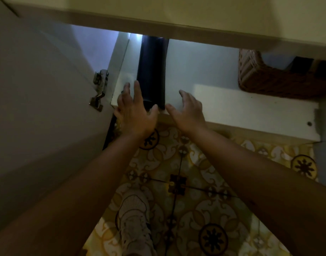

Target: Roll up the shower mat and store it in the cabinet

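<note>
**Rolled mat on the cabinet shelf, hands at its near end**

The shower mat (152, 71) is already rolled into a dark tube and lies lengthwise on the cabinet shelf (232, 106), running from the shelf's front edge back into the shadow under the counter. The left hand (134, 111) sits at the roll's near end, fingers straight and spread, its thumb against the end face; it seems to be pushing or steadying, not gripping. The right hand (188, 109) hovers just right of the roll over the shelf's front edge, fingers loosely spread, holding nothing. A wicker basket (265, 78) stands well right of the roll on the same shelf. The cabinet door (44, 100) hangs open left of the roll.

Judging by this, rolling is done and the storing nearly so; what is left is likely a last nudge inward and closing the door.
</note>
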Demonstrator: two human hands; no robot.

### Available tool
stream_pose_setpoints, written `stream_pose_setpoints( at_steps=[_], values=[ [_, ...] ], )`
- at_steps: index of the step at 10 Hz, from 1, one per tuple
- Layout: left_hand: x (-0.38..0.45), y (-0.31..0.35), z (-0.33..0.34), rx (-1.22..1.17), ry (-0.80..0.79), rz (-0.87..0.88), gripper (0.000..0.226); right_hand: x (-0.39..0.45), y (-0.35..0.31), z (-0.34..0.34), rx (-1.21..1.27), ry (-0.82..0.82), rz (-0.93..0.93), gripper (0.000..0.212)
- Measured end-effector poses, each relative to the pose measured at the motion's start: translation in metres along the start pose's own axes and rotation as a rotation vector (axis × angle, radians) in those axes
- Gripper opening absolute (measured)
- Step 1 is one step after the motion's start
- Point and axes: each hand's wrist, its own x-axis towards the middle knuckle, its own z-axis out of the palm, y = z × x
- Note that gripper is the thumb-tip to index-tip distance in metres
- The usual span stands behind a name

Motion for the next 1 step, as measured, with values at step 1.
stream_pose_setpoints(
  at_steps=[1],
  values=[
    [-0.0059,0.0069,-0.0097,0.042,-0.016,0.051,0.088,-0.0205,0.0255,-0.0293,-0.305,0.009,0.035,0.101]
  ],
)
